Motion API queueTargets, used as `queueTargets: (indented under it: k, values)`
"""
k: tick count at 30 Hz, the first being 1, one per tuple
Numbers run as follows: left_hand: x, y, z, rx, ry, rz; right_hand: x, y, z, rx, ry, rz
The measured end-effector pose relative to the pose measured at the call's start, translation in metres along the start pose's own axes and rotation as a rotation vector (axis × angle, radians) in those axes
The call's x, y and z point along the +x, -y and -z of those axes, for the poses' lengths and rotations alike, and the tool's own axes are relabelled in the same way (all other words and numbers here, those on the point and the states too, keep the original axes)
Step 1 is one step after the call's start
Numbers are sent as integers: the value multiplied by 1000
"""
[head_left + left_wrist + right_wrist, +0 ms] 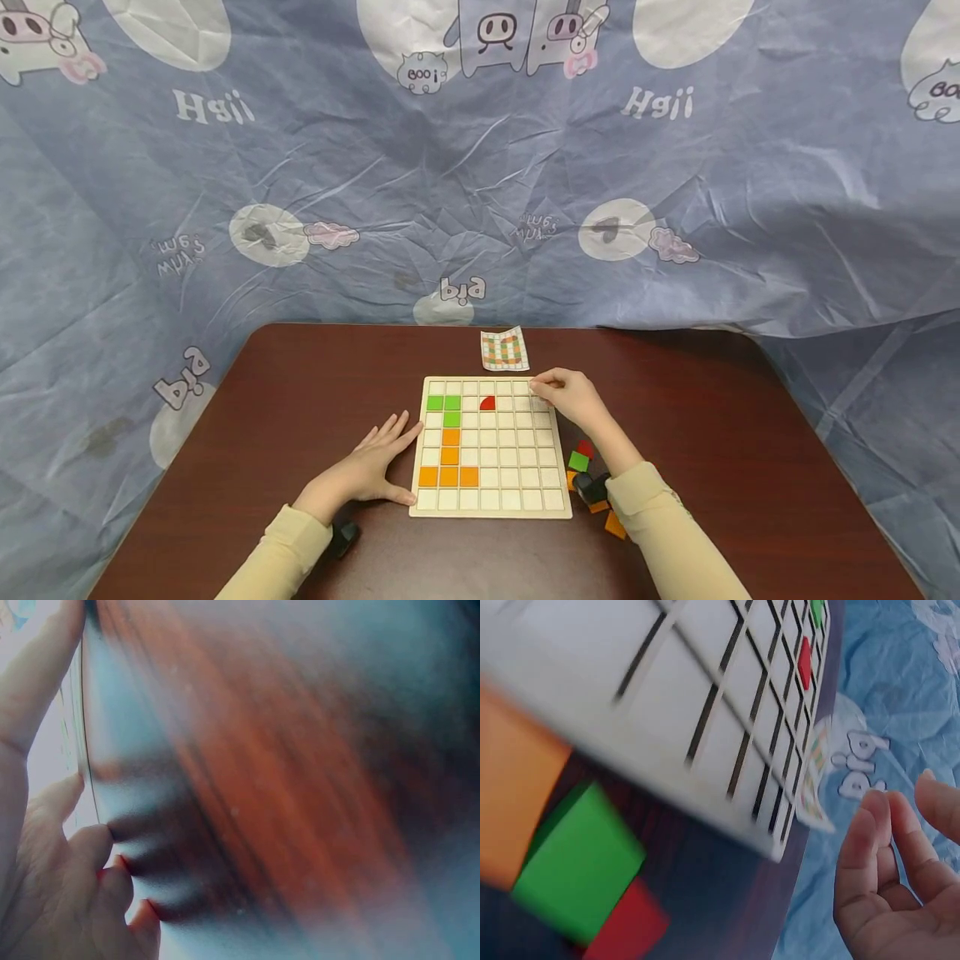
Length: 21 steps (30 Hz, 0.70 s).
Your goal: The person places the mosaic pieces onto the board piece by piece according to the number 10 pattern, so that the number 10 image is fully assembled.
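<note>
A pale gridded board [507,500] lies on the table with green square tiles [452,419], orange square tiles [449,477] and a red quarter-circle tile [488,404] set in its cells. Along its left edge, my left hand [360,471] rests with fingers spread and thumb at the lower corner; the left wrist view shows those fingertips [116,889] beside the edge. My right hand [573,400] is over the top right corner. In the right wrist view that hand [892,885] has bent fingers and a thumb apart from them, with nothing between.
A small paper card [504,350] with a coloured grid pattern lies beyond the board. Right of the board, loose green [578,461], red [585,448] and orange pieces [615,524] lie partly under the right forearm. A printed blue cloth [480,183] hangs behind the table.
</note>
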State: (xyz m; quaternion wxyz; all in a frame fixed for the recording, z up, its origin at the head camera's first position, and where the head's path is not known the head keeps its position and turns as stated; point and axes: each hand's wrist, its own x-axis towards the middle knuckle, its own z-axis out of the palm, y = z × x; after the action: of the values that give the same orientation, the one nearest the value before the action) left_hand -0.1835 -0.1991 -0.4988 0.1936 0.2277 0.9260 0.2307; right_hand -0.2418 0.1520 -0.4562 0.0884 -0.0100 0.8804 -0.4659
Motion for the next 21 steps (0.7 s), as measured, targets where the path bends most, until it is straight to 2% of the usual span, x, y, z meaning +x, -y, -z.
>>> queueTargets:
  k: [9,15,21]
  values:
    - [1,0,0,5,-2,4,-29,-31,20,-43,30,-25]
    - [1,-2,1,-4,-6,4,-51,-42,21,-98,45,-38]
    - [1,-2,1,-2,4,11,-64,-50,17,-152,37,-50]
